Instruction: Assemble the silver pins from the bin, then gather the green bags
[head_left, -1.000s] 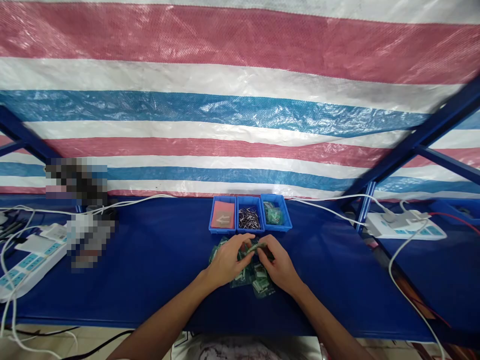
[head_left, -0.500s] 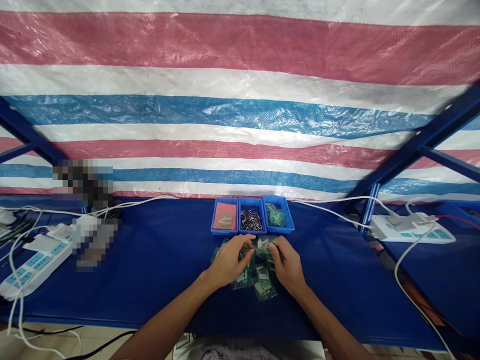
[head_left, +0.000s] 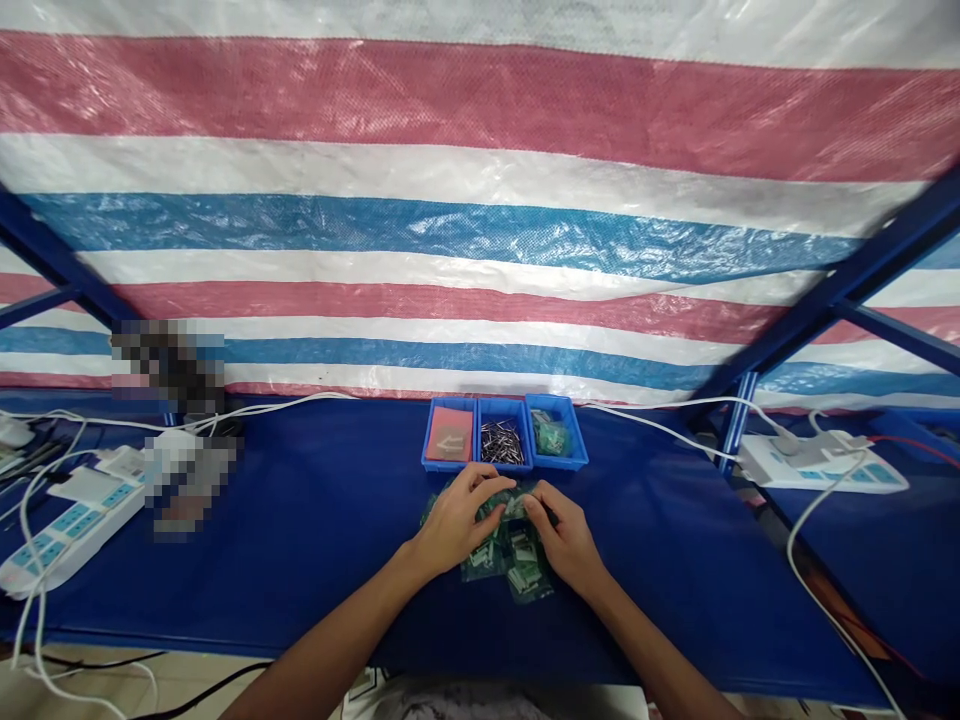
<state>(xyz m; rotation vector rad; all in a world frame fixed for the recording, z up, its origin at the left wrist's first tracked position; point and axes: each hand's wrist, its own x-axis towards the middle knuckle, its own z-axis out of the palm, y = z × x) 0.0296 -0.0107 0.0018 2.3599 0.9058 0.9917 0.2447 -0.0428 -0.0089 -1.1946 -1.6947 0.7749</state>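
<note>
Between my two hands is a small clear plastic bag with pale pieces inside, partly hidden by the fingers. My right hand pinches its right side between thumb and bent fingers. On the other side, the thumb and forefinger of my left hand curve around the bag's left edge; their exact contact is hard to see. Just below lie more filled bags, one bag nearest me and another bag under my left hand. Further greenish bags are partly covered by that hand.
Behind the hands stand three blue bins: a left bin with pink and tan pieces, a middle bin of metal screw-like parts, a right bin of bagged items. Power strips with white cables flank the blue table.
The bag in my right hand has come down and slightly left, toward my left hand. My left fingers have stretched out to the bag's edge.
</note>
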